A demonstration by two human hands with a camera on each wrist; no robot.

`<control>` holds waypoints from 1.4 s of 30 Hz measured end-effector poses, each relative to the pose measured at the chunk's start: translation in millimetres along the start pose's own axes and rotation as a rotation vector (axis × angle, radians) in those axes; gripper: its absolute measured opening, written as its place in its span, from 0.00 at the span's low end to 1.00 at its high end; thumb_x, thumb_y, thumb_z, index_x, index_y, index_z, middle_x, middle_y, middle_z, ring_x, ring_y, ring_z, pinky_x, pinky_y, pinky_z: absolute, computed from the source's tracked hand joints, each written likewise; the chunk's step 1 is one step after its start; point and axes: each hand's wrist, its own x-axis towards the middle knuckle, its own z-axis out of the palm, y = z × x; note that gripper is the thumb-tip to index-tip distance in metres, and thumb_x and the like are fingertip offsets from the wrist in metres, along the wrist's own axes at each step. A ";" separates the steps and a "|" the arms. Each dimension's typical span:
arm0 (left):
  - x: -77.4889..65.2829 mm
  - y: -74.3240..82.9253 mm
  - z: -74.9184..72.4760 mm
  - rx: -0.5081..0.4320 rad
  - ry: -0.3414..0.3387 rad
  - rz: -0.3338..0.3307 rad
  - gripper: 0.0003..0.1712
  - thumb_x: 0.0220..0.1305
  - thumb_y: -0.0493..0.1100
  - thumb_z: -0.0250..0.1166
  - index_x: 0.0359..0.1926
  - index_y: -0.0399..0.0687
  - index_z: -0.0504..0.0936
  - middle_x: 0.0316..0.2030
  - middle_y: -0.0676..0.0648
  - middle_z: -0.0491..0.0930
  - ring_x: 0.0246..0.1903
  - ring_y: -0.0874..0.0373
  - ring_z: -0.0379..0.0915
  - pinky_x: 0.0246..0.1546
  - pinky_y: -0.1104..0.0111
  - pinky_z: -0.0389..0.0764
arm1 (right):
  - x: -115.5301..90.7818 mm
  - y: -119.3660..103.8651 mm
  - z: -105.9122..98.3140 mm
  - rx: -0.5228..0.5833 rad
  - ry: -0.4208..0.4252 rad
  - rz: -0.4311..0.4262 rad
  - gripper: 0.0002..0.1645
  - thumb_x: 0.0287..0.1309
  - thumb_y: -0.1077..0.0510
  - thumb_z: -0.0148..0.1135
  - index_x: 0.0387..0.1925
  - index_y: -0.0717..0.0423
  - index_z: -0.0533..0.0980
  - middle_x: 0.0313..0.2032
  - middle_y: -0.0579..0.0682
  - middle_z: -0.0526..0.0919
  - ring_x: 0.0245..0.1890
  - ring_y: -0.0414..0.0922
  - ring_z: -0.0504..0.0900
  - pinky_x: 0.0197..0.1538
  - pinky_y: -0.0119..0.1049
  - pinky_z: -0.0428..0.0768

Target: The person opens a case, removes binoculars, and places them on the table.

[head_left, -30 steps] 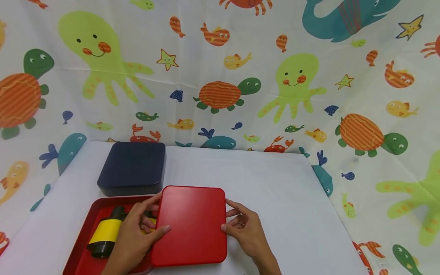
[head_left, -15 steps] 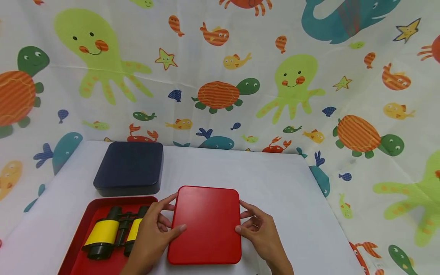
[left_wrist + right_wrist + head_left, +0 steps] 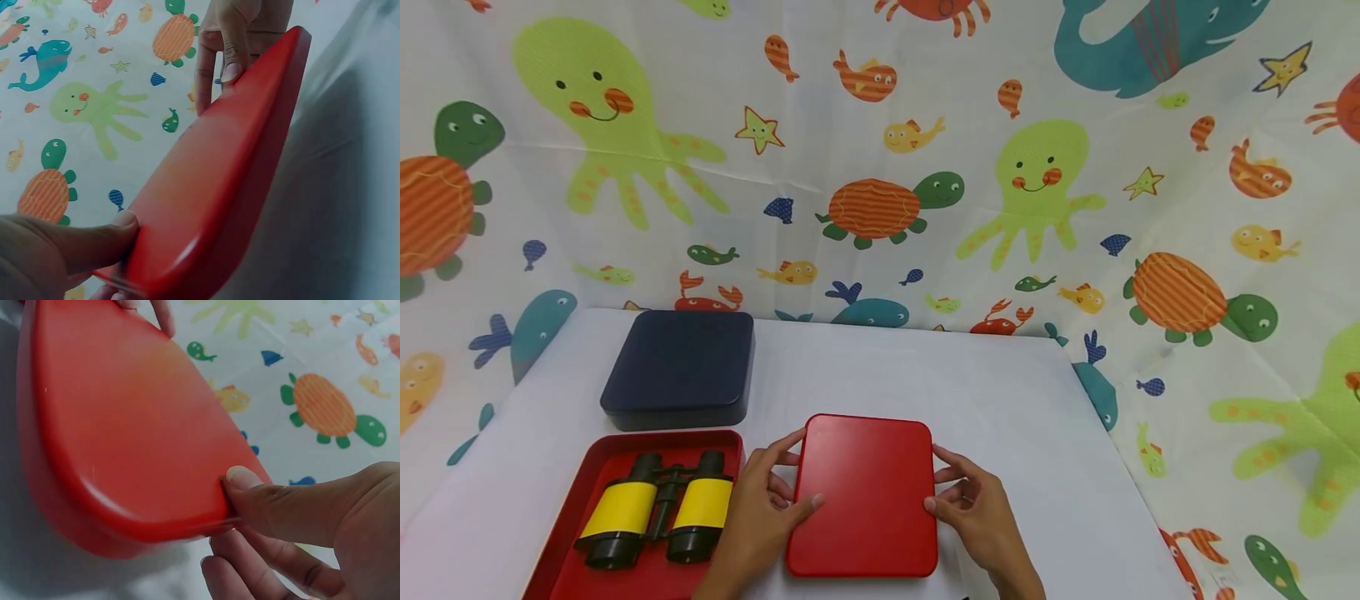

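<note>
A glossy red square box with rounded corners is between my two hands, top face up in the head view. Whether it is a whole box or only a lid cannot be told, as its underside is hidden. My left hand grips its left side, the thumb pressing on the top near a corner. On the opposite side, my right hand pinches the edge, thumb above and fingers below. Both wrist views show the box's deep side wall and shadow on the white table beneath.
Left of my left hand is a shallow red tray holding yellow and black binoculars. Behind it sits a dark navy box. White table surface stretches to a sea-animal print curtain at the back and sides.
Both hands have carried the red box rightward, off the tray's edge, so the binoculars came fully into view. The grip stays the same. The head view has shifted slightly.
</note>
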 end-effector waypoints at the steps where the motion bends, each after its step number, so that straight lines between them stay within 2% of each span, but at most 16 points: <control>1: 0.7 -1.6 2.0 0.006 -0.004 -0.011 0.50 0.53 0.44 0.85 0.75 0.72 0.72 0.55 0.47 0.80 0.35 0.57 0.76 0.37 0.73 0.82 | 1.0 2.5 0.1 -0.002 -0.003 0.001 0.42 0.56 0.66 0.79 0.72 0.47 0.76 0.49 0.60 0.81 0.36 0.49 0.89 0.40 0.35 0.90; 7: 2.3 -10.7 13.1 0.041 -0.001 -0.064 0.51 0.54 0.42 0.84 0.76 0.66 0.72 0.55 0.44 0.80 0.35 0.57 0.75 0.34 0.73 0.83 | 6.1 17.3 3.2 -0.049 -0.008 0.004 0.43 0.56 0.67 0.78 0.73 0.48 0.75 0.50 0.60 0.81 0.35 0.47 0.88 0.39 0.35 0.90; 11: 2.0 -16.5 16.8 0.043 0.014 -0.072 0.51 0.53 0.41 0.85 0.76 0.63 0.73 0.54 0.43 0.80 0.33 0.57 0.76 0.33 0.73 0.84 | 7.6 22.5 6.7 -0.080 -0.008 -0.005 0.43 0.56 0.67 0.79 0.72 0.48 0.76 0.49 0.58 0.82 0.34 0.45 0.87 0.38 0.33 0.89; 15: 2.0 -21.8 19.1 0.061 0.015 -0.079 0.51 0.52 0.41 0.85 0.76 0.63 0.72 0.55 0.42 0.80 0.33 0.57 0.75 0.32 0.73 0.83 | 7.7 26.1 9.0 -0.065 0.003 -0.011 0.44 0.54 0.68 0.79 0.72 0.51 0.76 0.49 0.59 0.83 0.33 0.45 0.87 0.37 0.32 0.88; 23: 3.5 -25.8 23.1 0.112 0.028 -0.064 0.52 0.50 0.41 0.86 0.76 0.60 0.73 0.55 0.42 0.80 0.33 0.57 0.74 0.30 0.73 0.81 | 10.6 30.5 11.2 -0.054 0.022 -0.013 0.44 0.52 0.70 0.80 0.71 0.50 0.77 0.48 0.58 0.83 0.32 0.45 0.87 0.36 0.31 0.87; 34: 2.2 -28.8 27.2 0.183 0.048 -0.031 0.48 0.50 0.42 0.86 0.72 0.62 0.77 0.52 0.45 0.80 0.36 0.58 0.69 0.30 0.73 0.76 | 9.7 34.6 14.9 -0.157 0.060 -0.077 0.42 0.51 0.68 0.82 0.68 0.49 0.79 0.46 0.56 0.87 0.33 0.41 0.88 0.35 0.31 0.88; 42: 1.3 -31.3 28.3 0.208 0.068 -0.019 0.49 0.48 0.42 0.87 0.72 0.61 0.75 0.54 0.45 0.82 0.37 0.58 0.71 0.31 0.72 0.77 | 8.1 36.3 19.7 -0.217 0.117 -0.121 0.40 0.50 0.66 0.83 0.66 0.51 0.81 0.44 0.52 0.90 0.31 0.37 0.88 0.38 0.29 0.88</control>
